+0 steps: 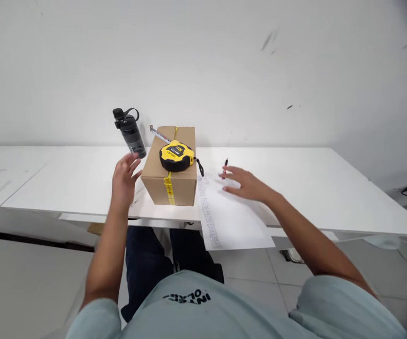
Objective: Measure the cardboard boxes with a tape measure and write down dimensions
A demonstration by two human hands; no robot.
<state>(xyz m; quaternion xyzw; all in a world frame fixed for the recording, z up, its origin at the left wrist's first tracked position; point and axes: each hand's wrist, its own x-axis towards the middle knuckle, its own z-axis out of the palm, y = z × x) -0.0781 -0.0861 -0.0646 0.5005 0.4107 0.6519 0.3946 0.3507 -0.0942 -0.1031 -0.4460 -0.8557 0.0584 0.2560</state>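
A brown cardboard box (pixel 154 190) with yellow printed tape stands near the table's front edge. On its top lies a yellow and black tape measure (pixel 177 155), a short length of its blade pulled out toward the back left. My left hand (pixel 124 179) hovers just left of the box, fingers apart and holding nothing. To the right, my right hand (pixel 244 183) is spread over a white paper sheet (pixel 231 221), also holding nothing. A red and black pen (pixel 226 163) lies at the sheet's far side, partly behind my right fingertips; whether they touch it I cannot tell.
A dark water bottle (pixel 132 134) with a carry loop stands behind my left hand, left of the box. The paper hangs over the front edge of the white table (pixel 313 188). A white wall (pixel 203 70) runs along the table's back.
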